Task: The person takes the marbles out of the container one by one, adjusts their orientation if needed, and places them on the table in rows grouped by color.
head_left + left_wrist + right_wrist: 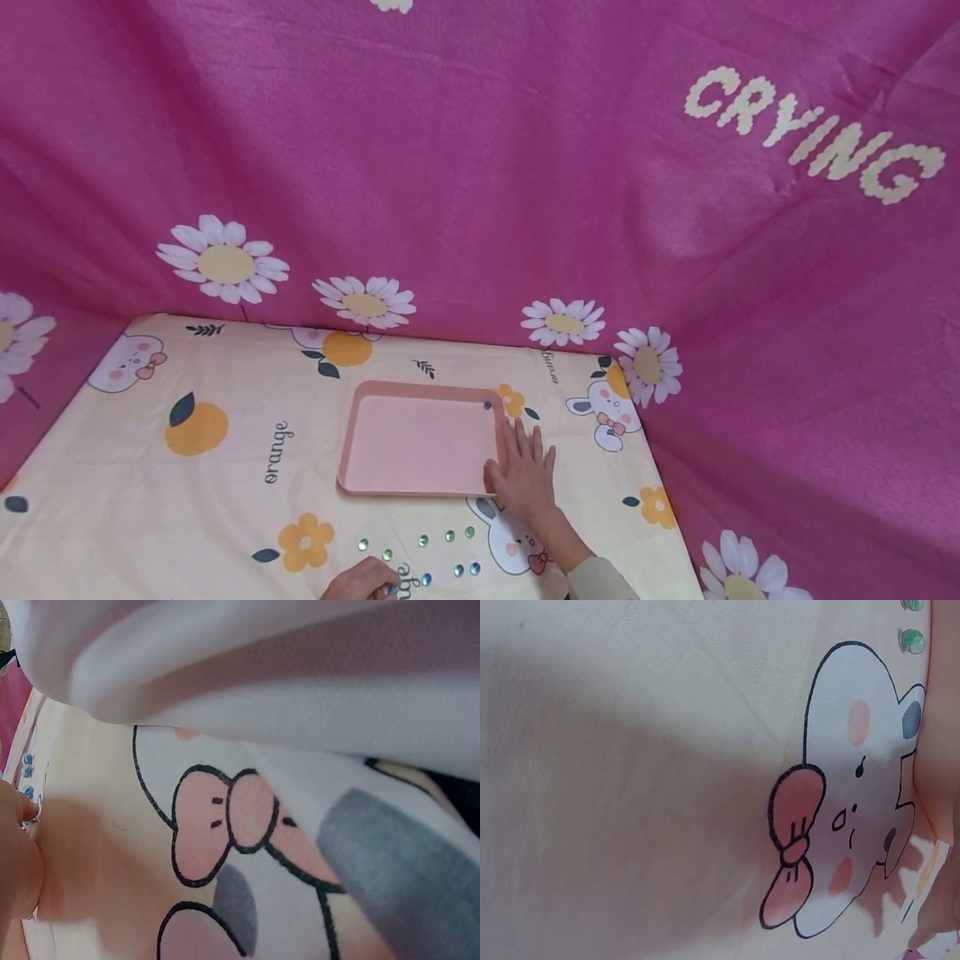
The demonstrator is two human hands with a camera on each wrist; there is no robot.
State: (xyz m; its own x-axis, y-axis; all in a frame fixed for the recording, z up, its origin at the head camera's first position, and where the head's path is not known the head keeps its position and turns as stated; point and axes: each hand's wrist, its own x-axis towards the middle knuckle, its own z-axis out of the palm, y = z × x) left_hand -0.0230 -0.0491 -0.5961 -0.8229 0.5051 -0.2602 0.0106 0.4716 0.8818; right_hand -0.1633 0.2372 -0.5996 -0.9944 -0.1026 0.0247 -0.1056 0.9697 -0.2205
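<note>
My left hand, partly cut off by the bottom edge in the head view, has its fingers bent down at a blue glass marble and pinches it at the fingertips. In the left wrist view, the fingers show at the left edge, beside more blue marbles. My right hand rests at the right side of a pink rectangular tray, fingers extended and spread, thumb at the near right rim. One dark blue marble lies in the tray's far right corner.
Several green marbles lie in a loose row on the patterned tablecloth, in front of the tray. Nearer me are blue marbles. Pink curtains with daisies close off the back and sides.
</note>
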